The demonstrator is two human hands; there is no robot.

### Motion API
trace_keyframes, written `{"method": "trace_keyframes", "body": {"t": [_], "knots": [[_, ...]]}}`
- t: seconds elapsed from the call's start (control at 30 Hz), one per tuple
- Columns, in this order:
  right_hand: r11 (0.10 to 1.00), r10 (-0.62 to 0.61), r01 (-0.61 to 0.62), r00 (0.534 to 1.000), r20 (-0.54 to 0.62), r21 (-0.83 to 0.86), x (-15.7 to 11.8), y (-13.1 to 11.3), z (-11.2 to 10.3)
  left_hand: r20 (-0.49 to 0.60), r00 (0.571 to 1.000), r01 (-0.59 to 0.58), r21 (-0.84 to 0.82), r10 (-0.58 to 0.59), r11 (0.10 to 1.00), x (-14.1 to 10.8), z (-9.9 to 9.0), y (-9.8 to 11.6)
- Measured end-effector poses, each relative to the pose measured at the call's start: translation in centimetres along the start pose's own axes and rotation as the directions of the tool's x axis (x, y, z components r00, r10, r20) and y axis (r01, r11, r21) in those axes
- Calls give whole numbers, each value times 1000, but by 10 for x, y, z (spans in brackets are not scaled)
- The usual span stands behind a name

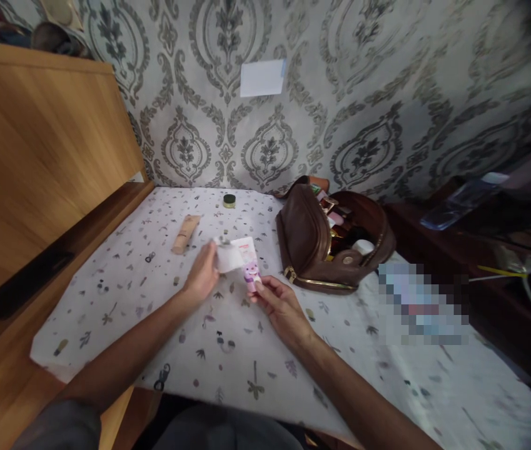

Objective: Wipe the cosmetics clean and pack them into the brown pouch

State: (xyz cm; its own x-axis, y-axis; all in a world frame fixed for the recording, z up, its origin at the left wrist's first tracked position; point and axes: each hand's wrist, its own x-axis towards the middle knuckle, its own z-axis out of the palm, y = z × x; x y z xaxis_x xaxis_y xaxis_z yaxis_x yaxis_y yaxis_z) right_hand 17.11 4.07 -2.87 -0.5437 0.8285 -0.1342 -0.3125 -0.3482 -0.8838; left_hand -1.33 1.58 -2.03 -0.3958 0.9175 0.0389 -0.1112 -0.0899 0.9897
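Note:
My left hand point(202, 273) is closed on a white wipe or tissue point(230, 256), slightly blurred, held against the upper part of a small tube. That pink-and-white tube point(251, 270), printed with a purple cartoon figure, is pinched at its lower end by my right hand point(286, 309). Both hands are above the patterned white cloth point(227, 369). Beyond my left hand lies a beige tube point(185, 234), and farther back stands a small jar with a dark green lid point(229, 200). To the right of my hands sits an open brown cosmetic bag point(305, 231), full of assorted items.
A wooden cabinet point(49, 125) borders the left side. The patterned wall point(265, 137) closes off the back, with a white card point(262, 78) on it. A blurred-out item point(419, 306) lies right of the bag, near a clear plastic case point(462, 200) and cables.

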Motion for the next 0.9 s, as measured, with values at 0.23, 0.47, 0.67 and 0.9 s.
{"method": "trace_keyframes", "body": {"t": [0.23, 0.47, 0.67, 0.9], "knots": [[982, -180, 174, 981, -78, -78, 4, 14, -5, 369, 929, -36, 75, 6, 997, -39, 31, -12], [947, -158, 167, 986, 53, -274, -2, 8, -3, 249, 967, 69, -67, -50, 995, -33, 25, -11], [947, -63, 102, 989, 136, -304, -6, 7, 4, 31, 999, 40, -244, -34, 969, -18, 17, -6], [954, -94, 120, 990, 108, -274, -4, 6, 2, 224, 974, 47, -28, -40, 998, -26, 17, -5]]}}
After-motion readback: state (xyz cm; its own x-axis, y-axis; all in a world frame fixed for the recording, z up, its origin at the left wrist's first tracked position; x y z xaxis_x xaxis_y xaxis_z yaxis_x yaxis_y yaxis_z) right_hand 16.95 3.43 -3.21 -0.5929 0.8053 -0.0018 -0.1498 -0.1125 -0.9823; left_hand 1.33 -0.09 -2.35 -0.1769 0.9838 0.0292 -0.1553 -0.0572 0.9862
